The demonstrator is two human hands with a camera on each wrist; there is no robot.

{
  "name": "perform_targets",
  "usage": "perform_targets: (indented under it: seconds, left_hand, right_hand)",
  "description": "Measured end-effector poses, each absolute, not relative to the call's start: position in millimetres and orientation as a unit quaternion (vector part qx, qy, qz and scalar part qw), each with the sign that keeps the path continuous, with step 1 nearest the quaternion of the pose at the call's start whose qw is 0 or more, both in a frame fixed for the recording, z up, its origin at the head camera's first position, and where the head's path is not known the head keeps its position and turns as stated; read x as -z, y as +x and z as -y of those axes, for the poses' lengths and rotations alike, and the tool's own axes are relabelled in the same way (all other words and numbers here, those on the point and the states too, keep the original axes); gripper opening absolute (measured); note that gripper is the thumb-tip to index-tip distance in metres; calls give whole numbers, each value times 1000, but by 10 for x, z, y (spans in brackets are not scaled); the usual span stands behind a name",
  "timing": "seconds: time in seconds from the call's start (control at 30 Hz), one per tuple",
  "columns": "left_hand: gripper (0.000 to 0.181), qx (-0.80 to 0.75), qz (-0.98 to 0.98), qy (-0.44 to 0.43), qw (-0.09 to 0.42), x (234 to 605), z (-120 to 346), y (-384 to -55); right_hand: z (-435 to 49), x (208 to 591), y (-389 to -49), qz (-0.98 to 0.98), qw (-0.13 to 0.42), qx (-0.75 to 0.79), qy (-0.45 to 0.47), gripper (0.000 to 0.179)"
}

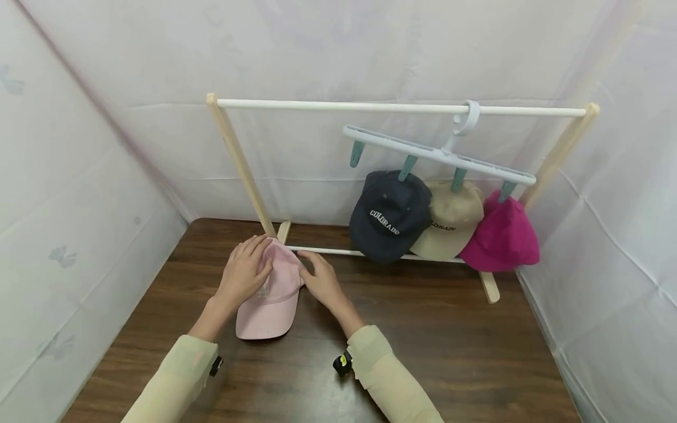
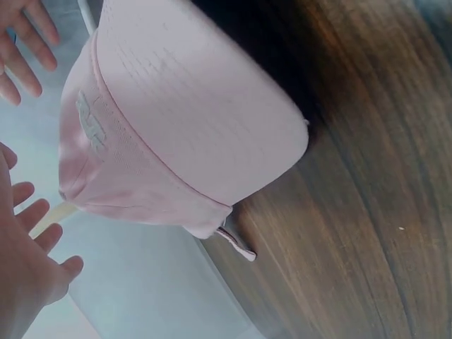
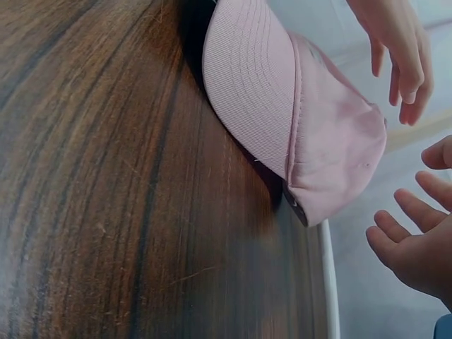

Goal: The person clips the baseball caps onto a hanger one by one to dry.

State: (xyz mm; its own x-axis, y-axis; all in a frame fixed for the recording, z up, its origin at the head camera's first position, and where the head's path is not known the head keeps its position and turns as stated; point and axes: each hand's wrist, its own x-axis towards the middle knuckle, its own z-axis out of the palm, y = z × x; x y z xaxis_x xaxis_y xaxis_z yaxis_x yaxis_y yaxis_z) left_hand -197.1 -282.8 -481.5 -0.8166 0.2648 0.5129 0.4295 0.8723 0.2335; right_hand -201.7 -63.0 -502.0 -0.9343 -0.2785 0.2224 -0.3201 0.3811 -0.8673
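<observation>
A pink baseball cap (image 1: 275, 288) sits on the brown wooden table, crown up and brim toward the person. My left hand (image 1: 245, 270) hovers at the crown's left side, fingers loosely spread; the left wrist view shows this hand (image 2: 32, 258) apart from the cap (image 2: 162, 120). At the crown's right side is my right hand (image 1: 321, 281), its fingers relaxed. A gap separates that hand (image 3: 417, 236) from the cap (image 3: 325, 134) in the right wrist view. A strap end (image 2: 236, 244) sticks out at the cap's back edge.
A rack with a white top rod (image 1: 338, 106) and wooden posts stands behind. From it hangs a tilted clip hanger (image 1: 439, 155). Its clips hold a navy cap (image 1: 388, 217), a beige cap (image 1: 449, 220) and a magenta cap (image 1: 502, 238). The leftmost clip (image 1: 357, 154) holds nothing.
</observation>
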Motion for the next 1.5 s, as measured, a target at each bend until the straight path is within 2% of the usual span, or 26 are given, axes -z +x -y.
perform_targets:
  seconds: [0.4,0.93,1.23,1.5]
  left_hand:
    - [48,190,946,-166,205,4846,2856,-2162]
    - [44,249,939,-116,205,4913,3018,-2277]
    - [48,301,941,-45,147,4932,3068,-2342]
    - [50,320,939,-27,122,4944,3103,-2376]
  right_hand:
    - [670,5026,-2117,837,6,-526,153,42]
    - [893,4994,-2229,835,17,-529,151,43]
    - [988,4972,-2307,856,7,-496,148,47]
    - [1049,4970,-2363,862,9,-483,155,48]
